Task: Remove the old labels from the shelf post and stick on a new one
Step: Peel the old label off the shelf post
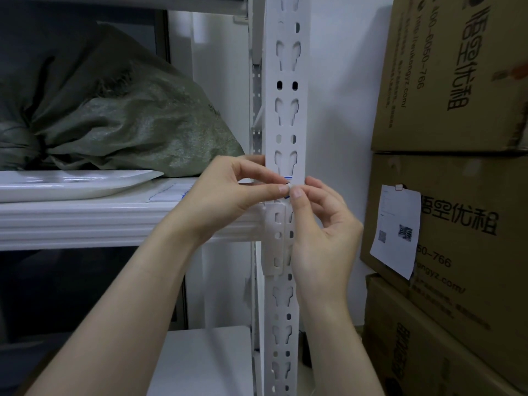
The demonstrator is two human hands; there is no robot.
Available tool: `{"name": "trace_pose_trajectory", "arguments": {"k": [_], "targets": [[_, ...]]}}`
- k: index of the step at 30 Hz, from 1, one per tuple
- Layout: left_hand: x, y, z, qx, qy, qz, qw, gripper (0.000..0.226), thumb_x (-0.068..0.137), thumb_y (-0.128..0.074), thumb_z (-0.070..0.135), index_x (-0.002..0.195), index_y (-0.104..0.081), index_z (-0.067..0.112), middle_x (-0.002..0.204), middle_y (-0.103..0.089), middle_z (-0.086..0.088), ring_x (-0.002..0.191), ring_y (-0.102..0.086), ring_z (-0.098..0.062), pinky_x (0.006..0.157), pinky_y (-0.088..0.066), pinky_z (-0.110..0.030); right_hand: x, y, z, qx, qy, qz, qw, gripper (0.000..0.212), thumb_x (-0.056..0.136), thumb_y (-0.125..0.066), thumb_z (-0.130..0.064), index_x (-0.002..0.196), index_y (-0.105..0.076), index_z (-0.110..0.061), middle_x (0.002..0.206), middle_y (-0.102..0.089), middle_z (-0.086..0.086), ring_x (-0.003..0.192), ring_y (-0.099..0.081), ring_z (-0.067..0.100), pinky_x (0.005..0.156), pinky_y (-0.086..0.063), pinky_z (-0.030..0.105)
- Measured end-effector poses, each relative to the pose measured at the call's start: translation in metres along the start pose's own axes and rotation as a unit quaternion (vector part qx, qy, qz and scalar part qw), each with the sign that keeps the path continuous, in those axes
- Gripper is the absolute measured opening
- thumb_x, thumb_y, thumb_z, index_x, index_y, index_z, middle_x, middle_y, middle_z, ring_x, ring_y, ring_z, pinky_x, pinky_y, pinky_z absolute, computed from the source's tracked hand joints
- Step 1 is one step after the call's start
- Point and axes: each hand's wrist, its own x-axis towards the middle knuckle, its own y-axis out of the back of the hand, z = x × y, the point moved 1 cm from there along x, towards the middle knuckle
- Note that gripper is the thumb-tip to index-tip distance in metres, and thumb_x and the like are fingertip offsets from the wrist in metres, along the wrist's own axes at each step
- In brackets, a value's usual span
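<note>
- One label (288, 180) is on the one white shelf post (285, 115), partly peeled.
- Two hands, the left hand (228, 192) and the right hand (323, 224), pinch it with curled fingers.
- Three cardboard boxes (463, 195) are stacked at the right.

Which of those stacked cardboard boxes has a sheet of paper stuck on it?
The middle box; a white printed sheet hangs on its front, while the top box and bottom box have none.

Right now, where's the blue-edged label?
Head view, centre: the blue-edged label is on the front of the white shelf post, just above the shelf beam joint, pinched where the left hand and right hand meet.
</note>
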Motion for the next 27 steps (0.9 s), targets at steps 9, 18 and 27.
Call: {"name": "trace_pose_trajectory", "arguments": {"k": [9, 18, 27], "targets": [[0.001, 0.0, -0.003, 0.003, 0.002, -0.015, 1.0, 0.009, 0.078, -0.075, 0.013, 0.086, -0.078, 0.012, 0.121, -0.063, -0.001, 0.123, -0.052, -0.007, 0.104, -0.044, -0.033, -0.004, -0.002, -0.001, -0.001, 0.013, 0.011, 1.0, 0.01, 0.086, -0.072, -0.023, 0.092, -0.076, -0.03, 0.114, -0.066, -0.009, 0.107, -0.06, -0.001, 0.072, -0.045, 0.002], [0.003, 0.0, -0.006, 0.007, 0.01, -0.009, 1.0, 0.004, 0.077, -0.076, 0.016, 0.08, -0.077, 0.015, 0.129, -0.057, -0.001, 0.112, -0.06, -0.004, 0.104, -0.044, -0.033, -0.006, -0.006, 0.004, -0.001, 0.039, 0.049, 0.998, 0.02, 0.086, -0.073, -0.019, 0.097, -0.07, -0.036, 0.116, -0.066, -0.008, 0.109, -0.065, 0.009, 0.079, -0.054, 0.012], [0.005, 0.002, -0.009, -0.016, -0.009, -0.012, 1.0, 0.013, 0.075, -0.077, 0.011, 0.088, -0.077, 0.008, 0.124, -0.062, -0.005, 0.121, -0.055, -0.01, 0.105, -0.044, -0.036, -0.004, -0.004, 0.013, -0.066, 0.065, 0.028, 0.995, 0.02, 0.086, -0.074, -0.019, 0.098, -0.074, -0.035, 0.121, -0.062, -0.012, 0.114, -0.059, 0.006, 0.083, -0.058, 0.028]]}}
